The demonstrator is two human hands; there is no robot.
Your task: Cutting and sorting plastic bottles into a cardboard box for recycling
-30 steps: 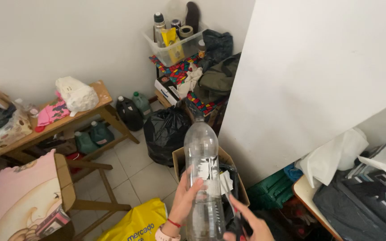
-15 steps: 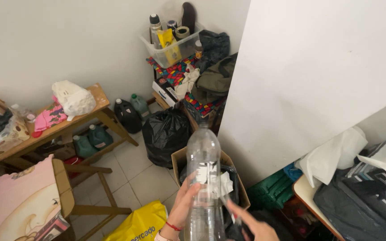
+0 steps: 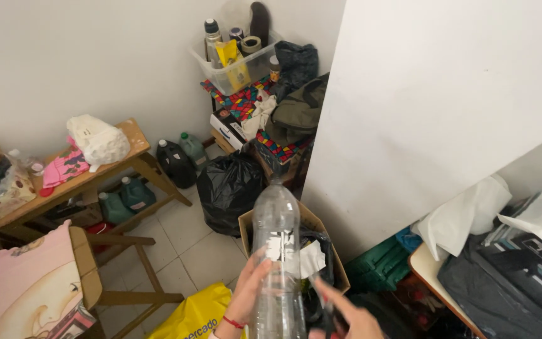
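The left hand (image 3: 249, 295) wraps loosely spread fingers around an upright clear bottle (image 3: 277, 263), held above a cardboard box (image 3: 312, 223). The right hand (image 3: 346, 317) touches the bottle's lower side, one finger extended; beside the box stands a black bag (image 3: 227, 188).

Tiled floor (image 3: 186, 242) carrying black bin bag (image 3: 227, 188), cardboard box (image 3: 312, 229), yellow bag (image 3: 196, 317), dark and green jugs (image 3: 183, 157); wooden bench (image 3: 127, 166) topped with white bundle (image 3: 98, 139), pink cloth (image 3: 64, 168).

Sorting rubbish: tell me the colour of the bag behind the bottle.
Black; the bin bag shows best in the head view.
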